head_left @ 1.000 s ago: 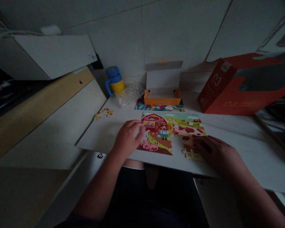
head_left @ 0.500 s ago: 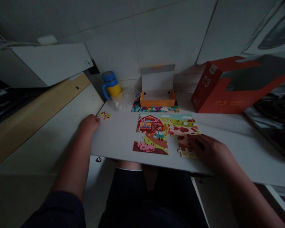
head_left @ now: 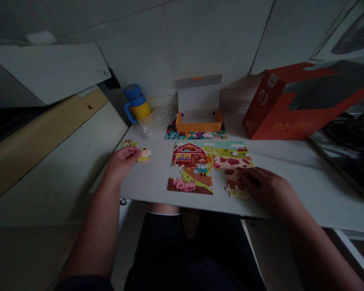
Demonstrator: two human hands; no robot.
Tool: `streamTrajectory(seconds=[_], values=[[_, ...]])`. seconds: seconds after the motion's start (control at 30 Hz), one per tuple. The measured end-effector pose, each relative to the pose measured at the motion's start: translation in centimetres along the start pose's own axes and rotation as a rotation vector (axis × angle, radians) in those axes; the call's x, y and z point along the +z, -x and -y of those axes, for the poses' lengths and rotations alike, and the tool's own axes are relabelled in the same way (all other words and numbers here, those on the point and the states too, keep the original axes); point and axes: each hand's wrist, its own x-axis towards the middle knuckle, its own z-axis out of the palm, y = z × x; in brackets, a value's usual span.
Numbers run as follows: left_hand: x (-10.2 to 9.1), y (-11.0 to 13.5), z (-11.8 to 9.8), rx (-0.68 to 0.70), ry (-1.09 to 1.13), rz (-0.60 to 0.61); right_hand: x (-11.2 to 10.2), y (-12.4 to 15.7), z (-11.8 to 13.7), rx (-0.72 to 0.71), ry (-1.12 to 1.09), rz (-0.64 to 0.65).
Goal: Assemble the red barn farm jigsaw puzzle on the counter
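Observation:
A partly built farm jigsaw puzzle [head_left: 209, 161] with a red barn lies on the white table [head_left: 291, 169]. My left hand [head_left: 121, 161] is pinched on a loose puzzle piece [head_left: 144, 155] left of the puzzle. Another loose piece [head_left: 128, 143] lies just behind that hand. My right hand [head_left: 267, 188] rests with fingers flat on the puzzle's lower right corner, covering pieces there.
An open orange box [head_left: 198, 117] stands behind the puzzle on a colourful sheet. A blue and yellow mug [head_left: 136, 103] and a clear plastic bag [head_left: 156, 120] sit at the back left. A large red carton [head_left: 300, 105] lies at the right.
My left hand went from the puzzle out to the loose pieces at the left, took one, and has come back a little toward the puzzle. My right hand stayed put.

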Motion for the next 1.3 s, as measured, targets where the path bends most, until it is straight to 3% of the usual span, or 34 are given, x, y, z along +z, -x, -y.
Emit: streamTrajectory(seconds=[0.1,0.17,0.3,0.57,0.87,1.1,1.3], values=[[3.7,3.4,-2.3,0.029,0.155,0.277,-0.1,0.0,0.0,-0.001,-0.007,0.000],[5.8,5.1,-3.3,0.048,0.197,0.398,-0.2,0.0,0.1,0.003,-0.011,0.000],[8.0,6.6,-3.5,0.082,0.209,0.470,-0.5,-0.1,0.3,0.019,-0.021,0.016],[7.6,6.2,-2.9,0.112,0.144,0.411,-0.5,-0.1,0.2,0.003,-0.009,-0.011],[7.9,6.4,-3.9,0.209,-0.026,0.475,-0.2,0.0,0.2,0.008,0.005,-0.013],[7.3,7.3,-5.5,0.425,-0.270,0.476,-0.4,-0.1,0.1,-0.012,0.001,-0.014],[7.4,7.6,-5.3,0.562,-0.393,0.480,-0.4,-0.2,0.2,0.010,-0.022,0.012]])
